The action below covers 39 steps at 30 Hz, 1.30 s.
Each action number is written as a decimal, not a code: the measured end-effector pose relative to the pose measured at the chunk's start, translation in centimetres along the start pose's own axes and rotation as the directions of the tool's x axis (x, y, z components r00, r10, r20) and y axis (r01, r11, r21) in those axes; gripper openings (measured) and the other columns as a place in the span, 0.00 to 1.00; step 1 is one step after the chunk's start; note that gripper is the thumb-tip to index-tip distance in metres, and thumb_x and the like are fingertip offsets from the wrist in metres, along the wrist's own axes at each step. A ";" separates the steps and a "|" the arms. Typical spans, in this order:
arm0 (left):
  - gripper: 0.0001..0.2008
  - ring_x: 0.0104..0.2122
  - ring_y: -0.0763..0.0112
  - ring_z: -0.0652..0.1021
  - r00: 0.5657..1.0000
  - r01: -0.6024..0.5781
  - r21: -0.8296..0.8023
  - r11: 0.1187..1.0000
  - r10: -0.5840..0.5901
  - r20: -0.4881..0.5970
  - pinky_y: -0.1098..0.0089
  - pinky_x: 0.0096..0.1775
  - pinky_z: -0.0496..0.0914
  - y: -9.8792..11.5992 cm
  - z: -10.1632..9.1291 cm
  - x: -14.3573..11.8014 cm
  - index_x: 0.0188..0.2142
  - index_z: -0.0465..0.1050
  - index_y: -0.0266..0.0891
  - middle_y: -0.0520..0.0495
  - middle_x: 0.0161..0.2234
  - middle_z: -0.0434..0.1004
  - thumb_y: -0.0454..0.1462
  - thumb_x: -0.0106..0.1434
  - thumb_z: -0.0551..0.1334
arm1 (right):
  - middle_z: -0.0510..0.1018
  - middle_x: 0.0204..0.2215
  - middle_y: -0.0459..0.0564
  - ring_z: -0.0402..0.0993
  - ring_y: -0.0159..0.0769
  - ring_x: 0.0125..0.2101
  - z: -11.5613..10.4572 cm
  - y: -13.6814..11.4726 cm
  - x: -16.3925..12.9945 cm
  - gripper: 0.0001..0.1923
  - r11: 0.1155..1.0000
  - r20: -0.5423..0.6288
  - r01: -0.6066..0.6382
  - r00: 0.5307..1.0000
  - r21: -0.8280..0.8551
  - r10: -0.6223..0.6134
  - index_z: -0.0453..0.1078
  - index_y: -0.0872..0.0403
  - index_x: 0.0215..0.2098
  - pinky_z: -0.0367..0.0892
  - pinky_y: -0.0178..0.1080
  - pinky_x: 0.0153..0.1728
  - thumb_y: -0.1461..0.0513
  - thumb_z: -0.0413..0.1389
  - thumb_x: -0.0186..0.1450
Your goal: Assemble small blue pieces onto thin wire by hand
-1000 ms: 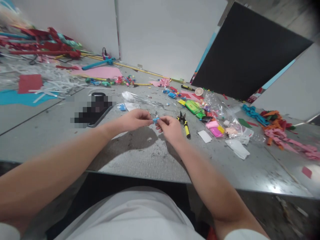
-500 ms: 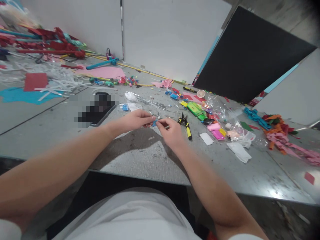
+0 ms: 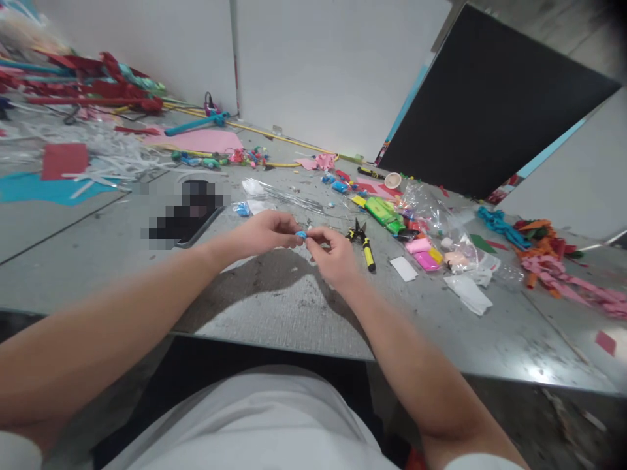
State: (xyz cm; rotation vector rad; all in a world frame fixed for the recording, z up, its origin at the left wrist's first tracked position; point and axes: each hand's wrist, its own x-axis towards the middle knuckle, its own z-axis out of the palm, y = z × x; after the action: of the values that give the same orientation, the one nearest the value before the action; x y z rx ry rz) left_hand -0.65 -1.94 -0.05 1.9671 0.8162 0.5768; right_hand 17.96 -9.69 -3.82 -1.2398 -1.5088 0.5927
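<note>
- Head view: the left hand (image 3: 264, 233) and the right hand (image 3: 333, 251) meet fingertip to fingertip just above the surface (image 3: 274, 307), both closed in a fine pinch on a small blue piece (image 3: 300, 235) held between them.
- The blue piece sits in the gap between the two thumbs, clear of the surface, and it is too small to tell what it is made of.
- To my eye its long axis runs roughly left to right, from one pinch to the other, lying near level; which end is the front I cannot tell.
- For working so small a thing, I would keep the forearms low and steady, and let only the fingertips move.
- A light grip seems wise, since a hard squeeze could crush or flick it away.
- Just right of the right hand lie yellow-handled cutters (image 3: 364, 243), tips pointing away from the person.
- Further right are clear bags (image 3: 431, 215) and coloured scraps; a dark pixelated object (image 3: 183, 212) lies to the left.
</note>
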 end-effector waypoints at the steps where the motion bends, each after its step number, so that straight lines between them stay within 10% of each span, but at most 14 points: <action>1: 0.14 0.28 0.69 0.77 1.000 -0.005 0.003 1.000 0.005 -0.002 0.70 0.31 0.69 0.0 0.0 0.0 0.35 0.77 0.38 0.49 0.30 0.81 0.46 0.56 0.70 | 0.82 0.33 0.48 0.78 0.37 0.35 0.0 0.0 0.0 0.11 1.000 -0.002 -0.016 1.000 0.018 0.016 0.76 0.51 0.35 0.73 0.37 0.31 0.53 0.58 0.66; 13: 0.16 0.36 0.63 0.83 0.991 0.045 -0.140 0.989 -0.027 0.129 0.66 0.38 0.75 -0.2 0.0 -0.2 0.45 0.85 0.42 0.46 0.39 0.86 0.44 0.58 0.71 | 0.83 0.41 0.53 0.79 0.40 0.40 -0.5 1.5 0.6 0.12 0.993 0.034 0.042 0.999 -0.113 -0.038 0.79 0.50 0.45 0.75 0.43 0.40 0.54 0.59 0.69; 18: 0.16 0.36 0.65 0.82 0.974 0.074 -0.173 0.982 -0.108 -0.197 0.65 0.41 0.75 -0.2 -1.1 0.7 0.43 0.83 0.39 0.42 0.38 0.86 0.44 0.58 0.72 | 0.79 0.31 0.49 0.77 0.36 0.31 -1.5 2.0 1.5 0.10 0.989 -0.014 -0.016 1.000 -0.146 0.014 0.77 0.52 0.38 0.72 0.38 0.33 0.55 0.57 0.71; 23: 0.11 0.30 0.66 0.78 0.880 0.165 0.178 0.970 -0.063 -0.471 0.66 0.36 0.71 -1.2 -3.0 1.5 0.33 0.81 0.36 0.43 0.30 0.83 0.42 0.61 0.65 | 0.72 0.19 0.42 0.68 0.30 0.17 -1.3 1.9 1.9 0.17 0.943 -0.007 -0.306 0.951 0.133 0.310 0.70 0.52 0.30 0.65 0.34 0.19 0.50 0.55 0.72; 32: 0.19 0.34 0.59 0.80 0.999 0.036 0.684 0.728 -0.052 0.003 0.66 0.37 0.69 -2.9 -2.8 1.4 0.41 0.84 0.39 0.43 0.35 0.84 0.48 0.56 0.67 | 0.79 0.24 0.44 0.78 0.32 0.26 0.0 1.6 1.5 0.12 0.840 0.029 -0.389 0.912 0.378 0.410 0.71 0.53 0.35 0.72 0.32 0.25 0.61 0.69 0.57; 39: 0.13 0.37 0.61 0.81 0.994 0.109 0.638 0.762 -0.075 -0.079 0.67 0.40 0.71 -2.3 -2.7 1.3 0.40 0.80 0.39 0.44 0.37 0.84 0.41 0.57 0.64 | 0.76 0.22 0.40 0.76 0.29 0.23 0.0 2.0 1.4 0.12 0.865 0.028 -0.375 0.921 0.332 0.389 0.69 0.52 0.32 0.72 0.33 0.27 0.62 0.68 0.57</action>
State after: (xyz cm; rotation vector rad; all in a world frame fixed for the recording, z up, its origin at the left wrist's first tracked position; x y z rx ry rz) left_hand -2.31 1.41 -0.64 2.5179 1.2593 0.2966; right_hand 18.84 -7.70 -5.02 -1.2798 -1.0721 1.0340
